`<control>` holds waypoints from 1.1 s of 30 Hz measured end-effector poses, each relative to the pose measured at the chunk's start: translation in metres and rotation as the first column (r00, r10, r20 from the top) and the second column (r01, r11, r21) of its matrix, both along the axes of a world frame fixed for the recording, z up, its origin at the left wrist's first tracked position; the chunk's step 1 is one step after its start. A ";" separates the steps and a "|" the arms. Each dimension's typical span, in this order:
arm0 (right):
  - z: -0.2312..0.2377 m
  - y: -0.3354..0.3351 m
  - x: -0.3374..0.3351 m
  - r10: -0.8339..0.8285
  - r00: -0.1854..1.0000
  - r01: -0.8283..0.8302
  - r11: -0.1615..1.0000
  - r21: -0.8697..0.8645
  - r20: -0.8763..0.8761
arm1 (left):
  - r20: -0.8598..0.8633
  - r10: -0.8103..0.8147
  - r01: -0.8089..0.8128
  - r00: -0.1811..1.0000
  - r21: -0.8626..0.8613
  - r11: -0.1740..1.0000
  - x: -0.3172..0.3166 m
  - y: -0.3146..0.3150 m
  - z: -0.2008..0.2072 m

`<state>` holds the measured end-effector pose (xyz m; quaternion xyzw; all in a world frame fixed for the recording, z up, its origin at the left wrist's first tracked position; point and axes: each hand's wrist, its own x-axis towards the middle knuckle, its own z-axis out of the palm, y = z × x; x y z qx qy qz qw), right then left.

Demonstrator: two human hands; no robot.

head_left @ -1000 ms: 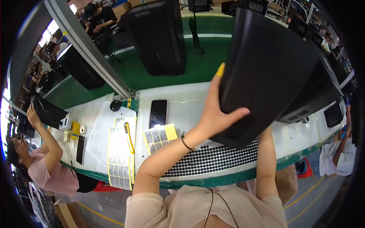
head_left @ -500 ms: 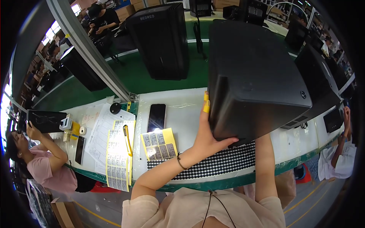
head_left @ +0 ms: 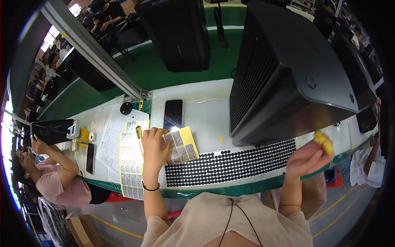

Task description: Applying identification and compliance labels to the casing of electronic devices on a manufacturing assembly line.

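A black computer tower case (head_left: 288, 94) with a slatted side stands on the white table. My right hand (head_left: 306, 161) is just in front of its lower right part, fingers loosely bent and slightly blurred, yellow covers (head_left: 323, 142) on the fingertips. I make out nothing held in it. On the left, my left hand (head_left: 154, 149) closes on the left edge of a yellow-backed label sheet (head_left: 187, 145). Its fingertips are partly hidden. Beside that hand lies a yellow utility knife (head_left: 139, 131), partly covered, on a longer label sheet (head_left: 131, 181).
A mat of round black pads (head_left: 230, 168) runs along the front edge. A phone (head_left: 173, 114) lies behind the label sheet. Another black tower (head_left: 177, 37) stands on the green surface beyond. A metal post (head_left: 94, 53) rises at left; a person (head_left: 66, 177) sits there.
My left hand has let go of the tower and moved left to the label sheet. My right hand has come out from behind the tower. The tower has turned, showing its slatted side.
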<state>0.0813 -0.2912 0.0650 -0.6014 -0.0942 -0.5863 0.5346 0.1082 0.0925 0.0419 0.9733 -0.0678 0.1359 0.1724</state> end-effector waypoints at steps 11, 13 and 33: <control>0.009 0.108 -0.009 0.181 0.916 -0.391 0.601 -0.698 -0.358 | -0.069 -0.418 0.260 0.906 -0.687 0.678 -0.051 -0.071 0.088; 0.006 0.106 -0.005 0.195 0.929 -0.365 0.612 -0.701 -0.314 | -0.024 -0.414 0.272 0.910 -0.718 0.641 -0.051 -0.074 0.079; 0.039 0.063 -0.037 0.663 0.706 -0.681 0.541 -0.493 -0.249 | -0.287 -0.254 -0.051 0.924 -0.748 0.662 -0.003 -0.023 -0.017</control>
